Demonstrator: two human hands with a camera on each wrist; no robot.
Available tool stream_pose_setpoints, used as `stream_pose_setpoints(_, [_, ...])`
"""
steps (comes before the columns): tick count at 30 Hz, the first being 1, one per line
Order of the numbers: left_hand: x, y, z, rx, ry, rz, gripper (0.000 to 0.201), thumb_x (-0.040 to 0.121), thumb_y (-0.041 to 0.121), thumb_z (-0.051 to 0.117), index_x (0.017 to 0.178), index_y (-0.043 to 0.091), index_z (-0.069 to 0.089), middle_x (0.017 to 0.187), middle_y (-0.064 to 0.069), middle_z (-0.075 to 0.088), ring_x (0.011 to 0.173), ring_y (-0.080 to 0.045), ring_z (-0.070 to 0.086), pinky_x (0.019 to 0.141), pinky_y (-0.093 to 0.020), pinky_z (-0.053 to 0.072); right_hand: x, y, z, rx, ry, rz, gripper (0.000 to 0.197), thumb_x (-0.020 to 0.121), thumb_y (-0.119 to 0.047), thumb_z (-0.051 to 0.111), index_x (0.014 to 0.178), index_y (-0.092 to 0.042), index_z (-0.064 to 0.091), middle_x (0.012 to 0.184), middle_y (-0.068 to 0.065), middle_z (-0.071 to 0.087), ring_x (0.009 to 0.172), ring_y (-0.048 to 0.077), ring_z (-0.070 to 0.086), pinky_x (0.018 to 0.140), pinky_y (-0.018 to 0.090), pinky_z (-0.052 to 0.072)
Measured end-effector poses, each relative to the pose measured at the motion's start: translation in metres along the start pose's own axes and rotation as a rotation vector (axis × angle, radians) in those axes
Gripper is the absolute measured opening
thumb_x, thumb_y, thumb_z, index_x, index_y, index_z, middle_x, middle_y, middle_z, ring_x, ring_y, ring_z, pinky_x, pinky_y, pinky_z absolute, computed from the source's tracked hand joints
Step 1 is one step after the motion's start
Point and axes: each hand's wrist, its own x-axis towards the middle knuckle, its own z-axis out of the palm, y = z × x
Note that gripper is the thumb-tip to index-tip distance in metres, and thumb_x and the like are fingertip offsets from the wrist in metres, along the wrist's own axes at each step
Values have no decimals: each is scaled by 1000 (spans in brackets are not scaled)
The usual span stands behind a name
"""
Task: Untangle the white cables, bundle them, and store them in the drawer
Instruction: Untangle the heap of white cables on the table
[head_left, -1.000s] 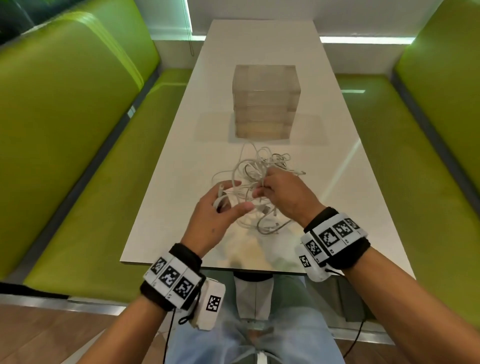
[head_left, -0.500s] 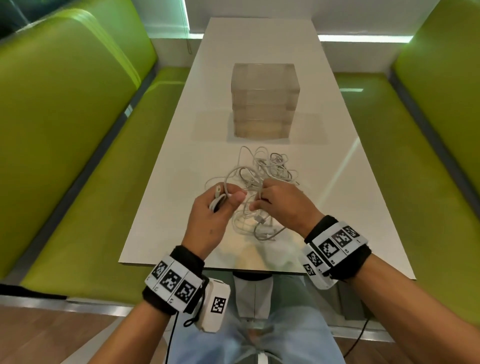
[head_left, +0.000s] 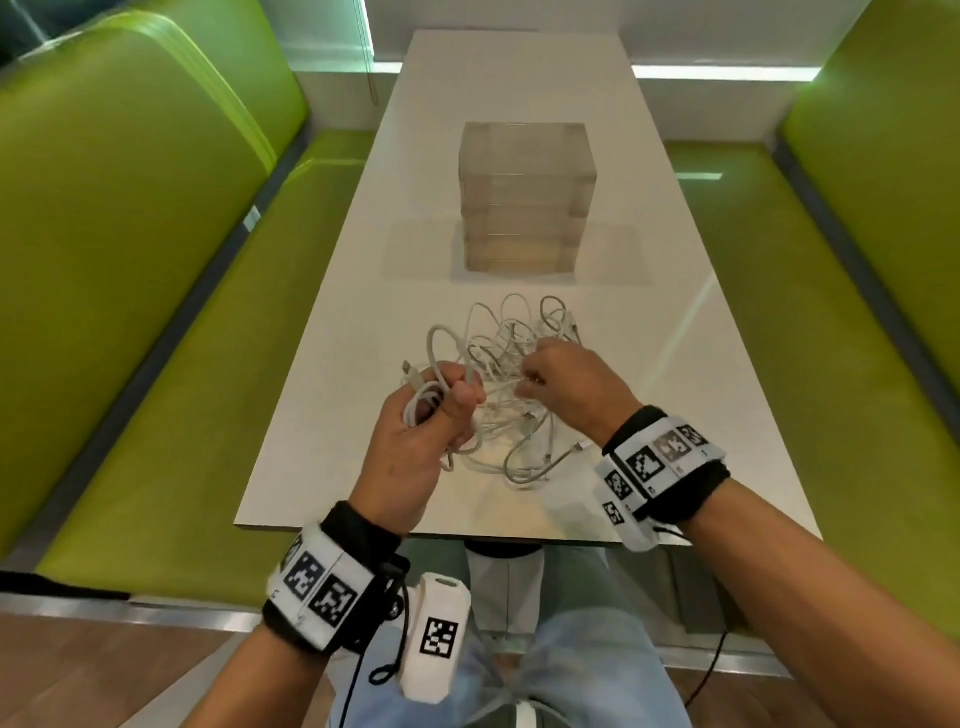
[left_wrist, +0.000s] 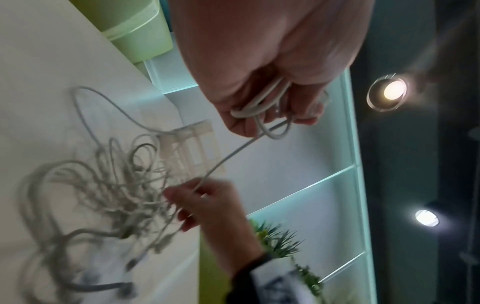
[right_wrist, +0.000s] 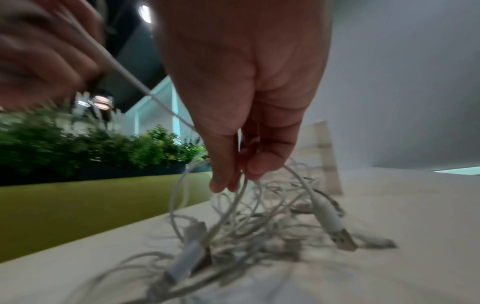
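A tangle of white cables (head_left: 511, 364) lies on the white table (head_left: 332, 364) in front of me. My left hand (head_left: 434, 402) grips a few coiled loops of one white cable (left_wrist: 259, 109), with a plug end (head_left: 410, 371) poking out above the fist. That cable runs taut across to my right hand (head_left: 540, 374), which pinches it above the tangle (right_wrist: 246, 222). The clear drawer unit (head_left: 524, 200) stands behind the cables with its drawers closed. The right fingertips (right_wrist: 223, 185) dip into the strands.
Green padded benches (head_left: 130, 249) flank the table on both sides (head_left: 857, 312). The near table edge (head_left: 415, 532) is just behind my wrists. Bare tabletop stretches beyond the drawer unit. Plants (right_wrist: 78, 144) stand behind the left bench.
My left hand has gathered more loops of the cable into its fist and lifted slightly. My right hand has shifted forward over the tangle, and the strand between the hands has drawn taut.
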Motion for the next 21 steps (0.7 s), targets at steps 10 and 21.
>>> stream_pose_setpoints(10, [-18, 28, -30, -223, -86, 103, 23, 77, 42, 72, 74, 21, 64, 70, 11, 54, 50, -3, 44, 50, -19, 34, 10, 36, -9, 135, 79, 142, 24, 88, -28, 60, 108, -18, 70, 92, 3, 50, 92, 26, 58, 84, 32, 43])
stream_pose_setpoints(21, [13, -17, 11, 504, 65, -202, 42, 67, 41, 80, 90, 18, 54, 65, 10, 44, 53, -3, 36, 53, -20, 33, -11, -20, -3, -37, 62, -110, 20, 90, -14, 50, 96, -9, 68, 98, 10, 50, 82, 27, 56, 69, 40, 48])
